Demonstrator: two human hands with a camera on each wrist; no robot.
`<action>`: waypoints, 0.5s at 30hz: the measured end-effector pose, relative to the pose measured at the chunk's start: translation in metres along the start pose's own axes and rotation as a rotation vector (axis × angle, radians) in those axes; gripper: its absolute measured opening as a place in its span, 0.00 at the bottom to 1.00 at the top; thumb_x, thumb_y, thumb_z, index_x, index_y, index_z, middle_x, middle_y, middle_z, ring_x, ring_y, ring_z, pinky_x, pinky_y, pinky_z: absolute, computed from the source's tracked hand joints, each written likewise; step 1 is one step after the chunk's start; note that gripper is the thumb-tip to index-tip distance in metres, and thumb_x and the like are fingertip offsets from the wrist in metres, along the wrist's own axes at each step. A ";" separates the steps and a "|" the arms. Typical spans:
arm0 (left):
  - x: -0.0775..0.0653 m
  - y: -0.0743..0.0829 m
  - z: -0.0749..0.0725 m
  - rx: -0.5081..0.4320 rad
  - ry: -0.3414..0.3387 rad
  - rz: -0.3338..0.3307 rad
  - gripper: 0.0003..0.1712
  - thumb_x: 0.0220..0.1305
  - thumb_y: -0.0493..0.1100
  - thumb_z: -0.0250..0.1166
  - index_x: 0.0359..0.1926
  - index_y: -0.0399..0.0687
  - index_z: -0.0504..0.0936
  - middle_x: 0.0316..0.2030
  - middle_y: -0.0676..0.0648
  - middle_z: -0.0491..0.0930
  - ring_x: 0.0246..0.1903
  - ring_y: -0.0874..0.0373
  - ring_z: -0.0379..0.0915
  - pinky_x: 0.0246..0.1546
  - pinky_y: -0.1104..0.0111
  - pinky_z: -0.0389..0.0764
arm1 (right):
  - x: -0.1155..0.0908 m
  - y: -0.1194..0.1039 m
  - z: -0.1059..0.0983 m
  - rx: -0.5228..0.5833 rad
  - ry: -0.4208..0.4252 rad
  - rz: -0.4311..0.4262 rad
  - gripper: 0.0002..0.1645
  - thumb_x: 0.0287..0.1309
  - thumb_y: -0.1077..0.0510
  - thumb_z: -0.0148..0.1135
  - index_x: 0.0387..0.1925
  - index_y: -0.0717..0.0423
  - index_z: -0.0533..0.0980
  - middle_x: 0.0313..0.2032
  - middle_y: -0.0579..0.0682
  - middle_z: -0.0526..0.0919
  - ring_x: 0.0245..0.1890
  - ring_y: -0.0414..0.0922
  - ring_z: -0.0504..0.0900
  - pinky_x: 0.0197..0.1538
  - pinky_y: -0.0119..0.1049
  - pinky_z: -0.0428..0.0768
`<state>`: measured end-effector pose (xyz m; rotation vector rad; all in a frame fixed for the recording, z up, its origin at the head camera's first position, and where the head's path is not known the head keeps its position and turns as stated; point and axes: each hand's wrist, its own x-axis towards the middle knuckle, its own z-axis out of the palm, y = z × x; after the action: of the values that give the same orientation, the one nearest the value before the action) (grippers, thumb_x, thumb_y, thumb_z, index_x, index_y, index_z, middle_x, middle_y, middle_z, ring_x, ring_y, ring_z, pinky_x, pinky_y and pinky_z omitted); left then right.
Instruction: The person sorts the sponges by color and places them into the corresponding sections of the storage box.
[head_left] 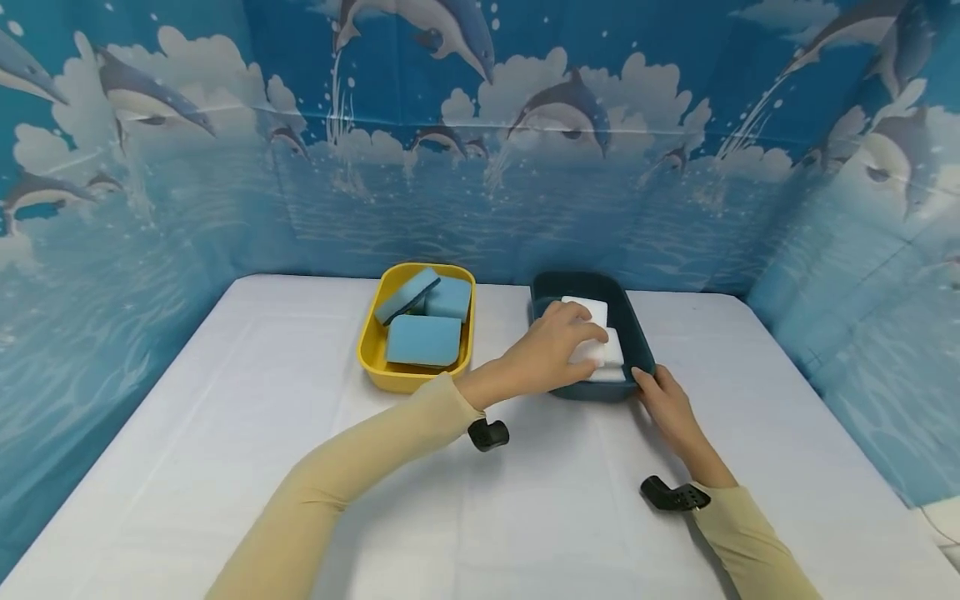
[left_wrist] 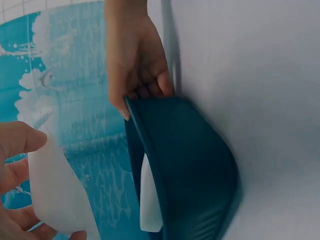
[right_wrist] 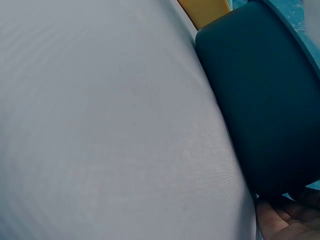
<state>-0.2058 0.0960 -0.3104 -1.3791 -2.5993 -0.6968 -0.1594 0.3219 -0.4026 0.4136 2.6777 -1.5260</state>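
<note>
My left hand (head_left: pixel 551 350) reaches over a dark teal plastic bin (head_left: pixel 639 346) on the right of the table. Between its thumb and fingers it holds a white sponge block (left_wrist: pixel 57 192), raised above the bin's rim in the left wrist view. More white blocks (head_left: pixel 594 310) lie inside the bin, partly hidden by the hand. At the bin's near right corner, my right hand (head_left: pixel 671 408) grips the wall, thumb at the rim and fingers against the outside. The right wrist view shows the bin's outer side (right_wrist: pixel 260 100) with those fingers (right_wrist: pixel 285 220) at its end.
A yellow bin (head_left: pixel 364 346) stands left of the teal one, with several blue sponges (head_left: pixel 423 340) in it. White cloth (head_left: pixel 225 433) covers the table. A dolphin-print curtain (head_left: pixel 420 200) closes off the back and both sides.
</note>
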 end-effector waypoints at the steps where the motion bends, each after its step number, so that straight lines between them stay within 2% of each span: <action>1: 0.003 -0.002 0.002 0.004 -0.001 -0.010 0.19 0.63 0.48 0.60 0.55 0.56 0.77 0.60 0.47 0.68 0.59 0.53 0.61 0.53 0.63 0.73 | 0.000 0.000 -0.001 -0.007 0.002 0.002 0.44 0.68 0.36 0.34 0.69 0.66 0.49 0.67 0.68 0.57 0.68 0.58 0.59 0.70 0.53 0.61; 8: 0.028 -0.011 0.012 0.026 0.029 -0.055 0.18 0.64 0.47 0.59 0.55 0.56 0.78 0.60 0.45 0.68 0.60 0.51 0.60 0.52 0.62 0.74 | -0.001 0.001 -0.006 0.023 0.003 -0.016 0.43 0.68 0.36 0.34 0.68 0.67 0.49 0.68 0.67 0.56 0.68 0.58 0.58 0.70 0.53 0.60; 15: 0.045 -0.027 0.024 0.055 0.016 -0.159 0.19 0.65 0.48 0.58 0.56 0.58 0.77 0.62 0.46 0.65 0.64 0.49 0.57 0.56 0.59 0.73 | 0.001 0.001 0.001 0.016 -0.005 0.001 0.43 0.67 0.36 0.34 0.68 0.65 0.50 0.67 0.67 0.58 0.67 0.57 0.60 0.69 0.52 0.61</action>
<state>-0.2515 0.1272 -0.3267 -1.1576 -2.7157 -0.6482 -0.1598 0.3219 -0.4037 0.4105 2.6628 -1.5472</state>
